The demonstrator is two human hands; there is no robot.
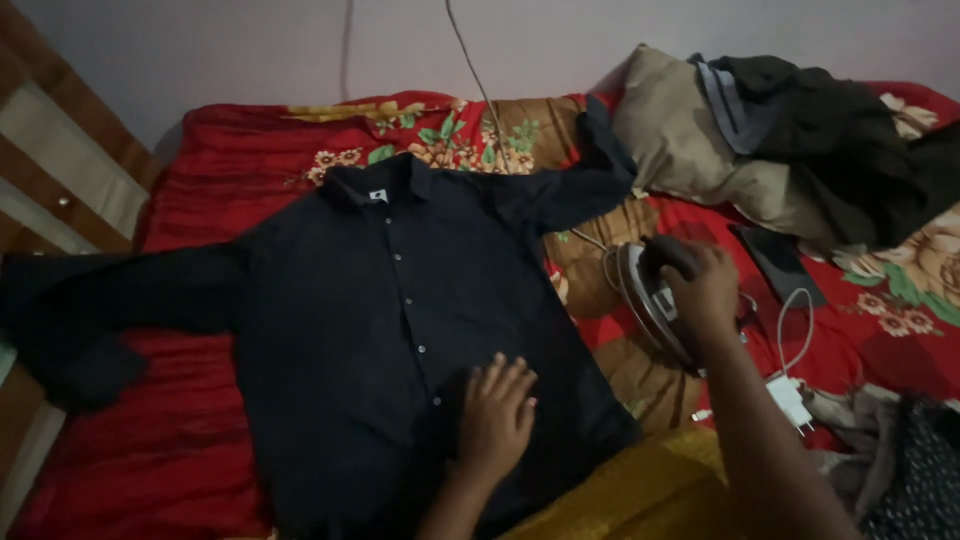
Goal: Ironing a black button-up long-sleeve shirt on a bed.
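Dark buttoned cloth shirt point(400, 300) lies collar-far; your left hand point(497, 415) presses it, fingers spread flat; your right hand point(705, 285) grips the upright metal iron point(650, 300) just right of it.

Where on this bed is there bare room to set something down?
Bare red bedspread lies between the dark shirt's left sleeve and the headboard, and again below that sleeve near the bed's lower left. The right side is crowded: the iron under the right hand, a white charger and a clothes pile. The left hand rests on the shirt.

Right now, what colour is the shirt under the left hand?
The shirt is dark navy, almost black, with small pale buttons; the left hand rests flat on it. Head view, the only one.
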